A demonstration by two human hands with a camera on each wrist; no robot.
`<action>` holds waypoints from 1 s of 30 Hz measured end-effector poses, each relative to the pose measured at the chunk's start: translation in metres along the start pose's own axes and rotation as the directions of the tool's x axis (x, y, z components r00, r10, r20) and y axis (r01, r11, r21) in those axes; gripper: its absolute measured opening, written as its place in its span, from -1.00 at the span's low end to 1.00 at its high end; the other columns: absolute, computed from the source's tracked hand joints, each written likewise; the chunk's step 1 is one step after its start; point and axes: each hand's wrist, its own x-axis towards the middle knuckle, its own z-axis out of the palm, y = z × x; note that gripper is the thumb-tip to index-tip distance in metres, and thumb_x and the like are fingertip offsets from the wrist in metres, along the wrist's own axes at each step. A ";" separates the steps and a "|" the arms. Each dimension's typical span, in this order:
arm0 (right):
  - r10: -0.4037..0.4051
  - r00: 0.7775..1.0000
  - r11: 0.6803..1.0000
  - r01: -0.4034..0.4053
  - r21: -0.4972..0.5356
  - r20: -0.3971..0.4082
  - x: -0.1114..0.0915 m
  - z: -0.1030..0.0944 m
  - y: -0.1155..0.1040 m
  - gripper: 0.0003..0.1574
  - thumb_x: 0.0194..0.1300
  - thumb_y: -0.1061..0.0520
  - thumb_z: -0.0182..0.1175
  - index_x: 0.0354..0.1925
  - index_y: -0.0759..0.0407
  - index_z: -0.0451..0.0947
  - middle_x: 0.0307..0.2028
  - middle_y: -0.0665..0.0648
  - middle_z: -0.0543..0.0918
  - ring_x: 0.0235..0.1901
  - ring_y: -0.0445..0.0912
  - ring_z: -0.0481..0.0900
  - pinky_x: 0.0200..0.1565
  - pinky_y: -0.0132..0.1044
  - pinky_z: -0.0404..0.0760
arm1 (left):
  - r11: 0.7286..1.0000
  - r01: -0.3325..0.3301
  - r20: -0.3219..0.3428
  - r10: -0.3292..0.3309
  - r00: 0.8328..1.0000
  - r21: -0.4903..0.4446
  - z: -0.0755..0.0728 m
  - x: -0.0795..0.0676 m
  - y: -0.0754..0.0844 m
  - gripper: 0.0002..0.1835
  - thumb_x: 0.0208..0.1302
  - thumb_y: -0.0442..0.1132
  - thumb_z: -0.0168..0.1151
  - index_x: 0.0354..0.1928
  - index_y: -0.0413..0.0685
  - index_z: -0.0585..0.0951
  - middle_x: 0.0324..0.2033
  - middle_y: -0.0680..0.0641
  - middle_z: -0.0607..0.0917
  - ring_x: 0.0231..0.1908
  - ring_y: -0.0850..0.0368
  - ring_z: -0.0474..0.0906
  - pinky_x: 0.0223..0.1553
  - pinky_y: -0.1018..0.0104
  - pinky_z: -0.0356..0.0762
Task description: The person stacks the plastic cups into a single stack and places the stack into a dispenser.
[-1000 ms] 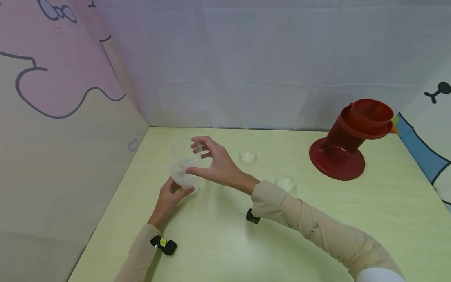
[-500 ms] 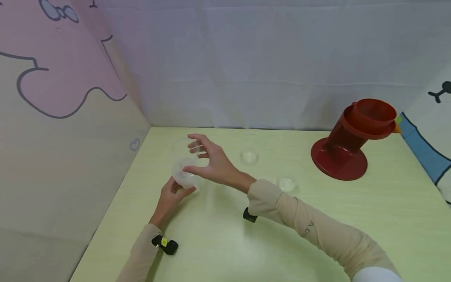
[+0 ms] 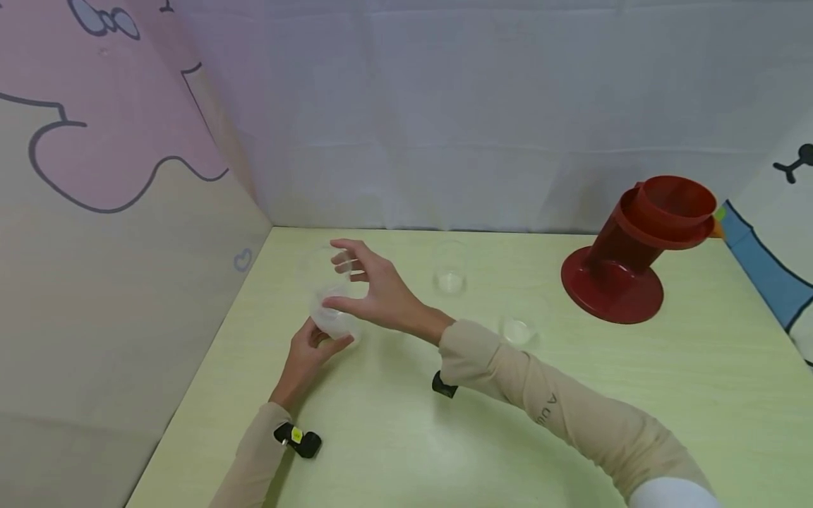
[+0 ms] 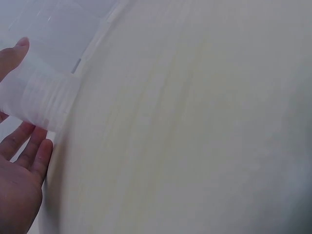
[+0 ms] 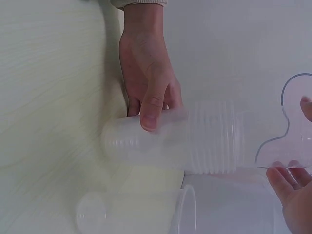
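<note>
My left hand [image 3: 308, 360] grips the lower part of a stack of clear plastic cups [image 5: 168, 139], just above the left side of the table. Ridged rims bunch together at the upper part of the stack. Out of its top rises one clear cup [image 5: 265, 139], with my right hand [image 3: 384, 289] around it, thumb on the near side and fingers on the far side. In the left wrist view, a thumb and several fingertips [image 4: 44, 156] show around the translucent plastic. How far the upper cup sits inside the stack is hard to tell.
Two separate clear cups stand on the table [image 3: 394, 437], one farther back [image 3: 450, 271] and one nearer [image 3: 519, 328], below which my right sleeve passes. A red plastic tube-shaped piece on a round base [image 3: 619, 275] leans at the back right. Cloth walls [image 3: 444, 120] border the table.
My right hand has shifted slightly to the left, still around the upper cup. My left hand and the stack have hardly moved.
</note>
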 end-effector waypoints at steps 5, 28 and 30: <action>0.005 1.000 1.000 -0.005 -0.010 0.006 0.002 0.002 0.000 -0.08 0.04 0.14 0.44 0.30 0.08 0.21 0.00 0.09 0.53 0.00 -0.16 0.52 0.02 -0.41 0.49 | 1.000 0.004 -0.019 -0.005 1.000 -0.008 0.000 0.005 -0.017 -0.29 0.08 -0.01 0.42 0.27 0.19 0.34 0.10 0.05 0.52 0.04 0.15 0.48 0.09 0.23 0.41; 0.048 0.997 0.996 -0.043 -0.079 0.064 0.004 0.013 0.007 -0.06 0.02 0.17 0.45 0.30 0.19 0.23 0.01 0.12 0.51 0.00 -0.07 0.51 0.04 -0.37 0.49 | 1.000 0.004 0.001 -0.004 1.000 0.021 0.000 -0.005 0.015 -0.32 0.15 -0.11 0.38 0.29 0.01 0.32 0.11 -0.02 0.52 0.03 0.12 0.48 0.08 0.11 0.41; 0.054 0.996 0.996 -0.049 -0.079 0.066 0.004 0.012 0.007 -0.06 0.02 0.18 0.45 0.30 0.21 0.23 0.03 0.13 0.50 0.02 -0.03 0.51 0.05 -0.39 0.48 | 1.000 -0.011 0.002 0.011 1.000 0.029 0.000 -0.005 0.013 -0.33 0.16 -0.13 0.37 0.29 -0.01 0.32 0.10 -0.04 0.52 0.02 0.11 0.48 0.06 0.17 0.43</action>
